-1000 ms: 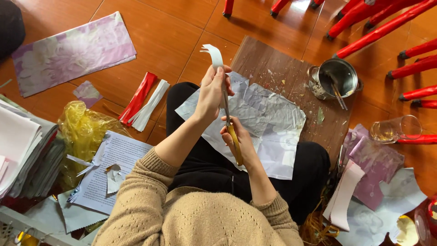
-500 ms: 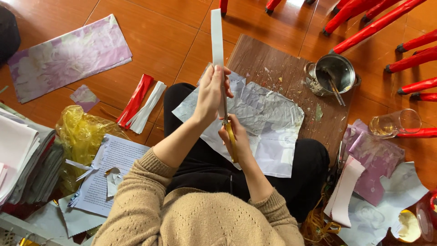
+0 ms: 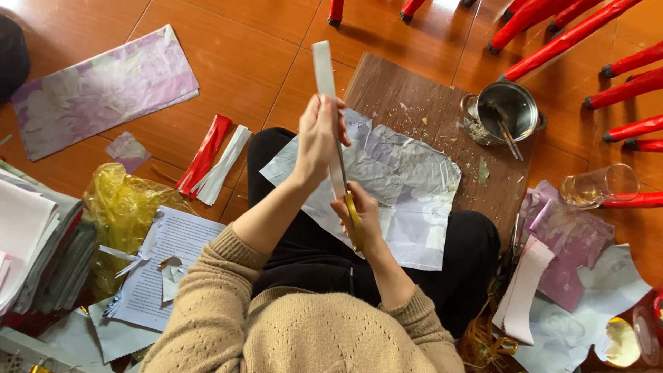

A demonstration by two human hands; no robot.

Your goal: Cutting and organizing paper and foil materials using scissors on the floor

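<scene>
While the left hand (image 3: 319, 138) pinches a long, stiff white paper strip (image 3: 323, 69) upright, its long axis running away from the body toward the wooden board (image 3: 407, 97), the right hand (image 3: 359, 217) is closed around yellow-handled scissors (image 3: 349, 207) whose thin metal blades lie along the strip's lower end. Both forearms rise from tan knitted sleeves over a crumpled pale paper sheet (image 3: 414, 186) on the lap.

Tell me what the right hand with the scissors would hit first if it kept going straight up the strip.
Probably the left hand pinching the paper strip; the right hand sits just below, though depth is unclear.
</scene>
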